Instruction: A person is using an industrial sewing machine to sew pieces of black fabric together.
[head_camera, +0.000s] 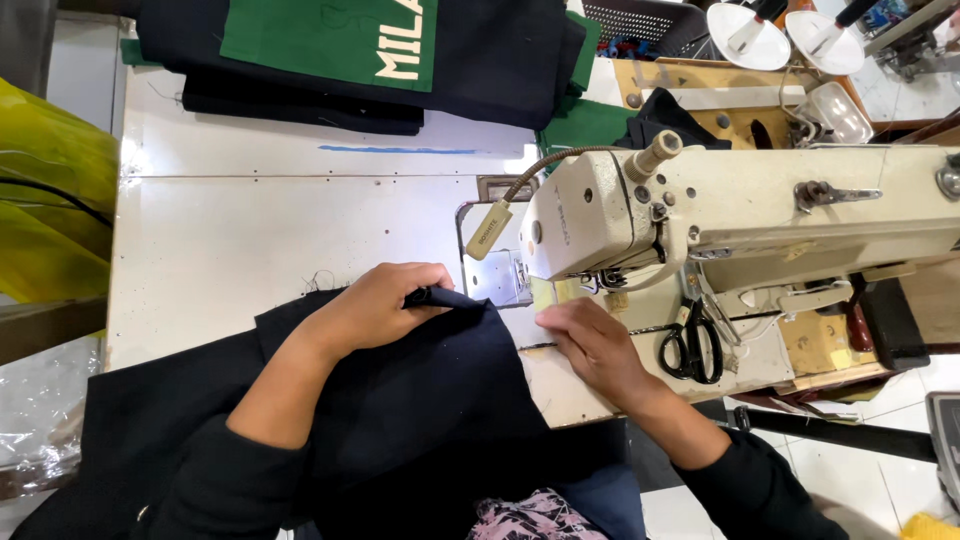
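Note:
A dark navy cloth (420, 400) lies over my lap and the near edge of the white sewing table (250, 230). My left hand (375, 305) pinches a folded corner of the cloth close to the needle plate. My right hand (590, 340) rests flat on the table at the cloth's right edge, fingers closed, just below the head of the cream sewing machine (740, 215). Whether it grips the cloth edge is hidden by the fingers.
Black scissors (692, 345) lie on the machine bed to the right. Folded dark and green garments (350, 50) are stacked at the table's far edge. Yellow-green fabric (45, 200) hangs at the left. Two white lamp shades (790, 35) stand behind the machine.

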